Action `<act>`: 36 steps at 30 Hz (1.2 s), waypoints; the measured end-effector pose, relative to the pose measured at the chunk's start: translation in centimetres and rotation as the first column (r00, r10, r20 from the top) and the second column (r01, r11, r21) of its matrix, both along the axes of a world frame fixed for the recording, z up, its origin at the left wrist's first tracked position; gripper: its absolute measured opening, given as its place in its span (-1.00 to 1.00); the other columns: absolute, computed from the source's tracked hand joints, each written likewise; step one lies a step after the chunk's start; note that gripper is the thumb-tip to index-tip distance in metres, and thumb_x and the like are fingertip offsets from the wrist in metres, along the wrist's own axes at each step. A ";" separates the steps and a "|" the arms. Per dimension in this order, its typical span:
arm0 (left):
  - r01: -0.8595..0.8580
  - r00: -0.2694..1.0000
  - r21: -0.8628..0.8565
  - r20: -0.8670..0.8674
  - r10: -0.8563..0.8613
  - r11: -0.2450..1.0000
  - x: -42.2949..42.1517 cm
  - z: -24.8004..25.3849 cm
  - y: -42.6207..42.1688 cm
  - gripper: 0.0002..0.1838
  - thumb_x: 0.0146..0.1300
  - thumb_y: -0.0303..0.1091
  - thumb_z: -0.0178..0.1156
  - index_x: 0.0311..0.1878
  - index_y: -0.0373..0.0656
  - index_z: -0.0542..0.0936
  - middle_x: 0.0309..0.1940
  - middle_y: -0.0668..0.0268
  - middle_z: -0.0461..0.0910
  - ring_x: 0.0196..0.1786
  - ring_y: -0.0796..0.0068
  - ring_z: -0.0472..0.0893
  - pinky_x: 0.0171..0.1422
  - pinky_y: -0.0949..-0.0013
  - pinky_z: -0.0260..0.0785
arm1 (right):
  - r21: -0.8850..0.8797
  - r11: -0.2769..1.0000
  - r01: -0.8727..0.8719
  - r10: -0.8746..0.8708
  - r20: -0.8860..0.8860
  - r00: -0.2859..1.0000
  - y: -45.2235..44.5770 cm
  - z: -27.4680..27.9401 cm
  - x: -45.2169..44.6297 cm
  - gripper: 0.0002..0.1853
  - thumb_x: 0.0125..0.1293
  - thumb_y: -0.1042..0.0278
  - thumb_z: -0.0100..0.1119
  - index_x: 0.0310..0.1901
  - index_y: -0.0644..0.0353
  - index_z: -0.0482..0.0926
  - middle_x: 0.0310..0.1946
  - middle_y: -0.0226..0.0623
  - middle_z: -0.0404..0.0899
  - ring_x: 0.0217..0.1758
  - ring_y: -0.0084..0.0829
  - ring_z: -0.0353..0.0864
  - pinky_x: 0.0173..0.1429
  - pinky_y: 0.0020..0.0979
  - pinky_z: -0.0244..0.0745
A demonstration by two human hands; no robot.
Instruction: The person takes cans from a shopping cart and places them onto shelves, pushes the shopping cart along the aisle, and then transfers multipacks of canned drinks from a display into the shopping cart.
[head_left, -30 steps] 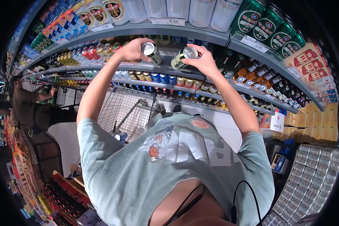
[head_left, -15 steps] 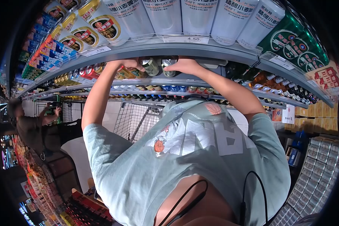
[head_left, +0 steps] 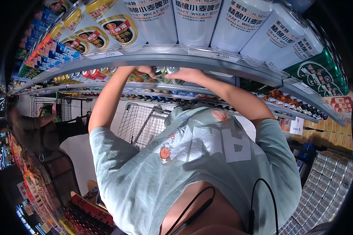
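As you look from the left of the frame, a person in dark clothes stands beside a wire cart, its contents too dim to tell. At the upper left, red and blue drink packs are lined up on the shelf, next to yellow-topped white cans. Left of centre, a nearer cart of bare wire shows pale tiles through its mesh. At upper centre, your left hand reaches in with its thumb against the left green can; the shelf hides the fingers, so you cannot tell how firmly they close. Just beside it, the right green can is clasped by your right hand, thumb across its front. Tall white beer cans fill the shelf above, with green cans at the upper right; yellow cartons sit below those, over wrapped silver cans at the lower right. For edges, the upper shelf lip curves across your frame from left to right, just above both hands and partly covering them, while a lower shelf edge runs beneath. Open floor lies left of your torso, with a narrower strip to its right, and a shadowed gap sits under the lip beyond your right hand.
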State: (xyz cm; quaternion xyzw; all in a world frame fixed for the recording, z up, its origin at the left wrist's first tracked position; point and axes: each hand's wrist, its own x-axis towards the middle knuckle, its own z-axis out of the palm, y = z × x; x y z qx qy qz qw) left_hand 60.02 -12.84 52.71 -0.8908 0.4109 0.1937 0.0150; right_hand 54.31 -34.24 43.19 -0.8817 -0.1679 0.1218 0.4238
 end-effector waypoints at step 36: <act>-0.853 0.514 -0.445 -0.629 0.584 0.271 -42.0 -20.7 -3.4 -0.70 0.45 -0.13 0.00 -0.07 -0.13 0.60 -0.36 0.14 0.67 -0.18 0.08 0.67 -0.08 0.16 0.47 | 0.610 0.571 0.550 0.082 -0.709 0.701 -7.2 -10.2 -31.8 -0.77 0.43 0.31 -0.19 -0.38 0.17 0.35 -0.58 -0.45 0.19 -0.46 -0.45 0.37 -0.23 -0.40 0.35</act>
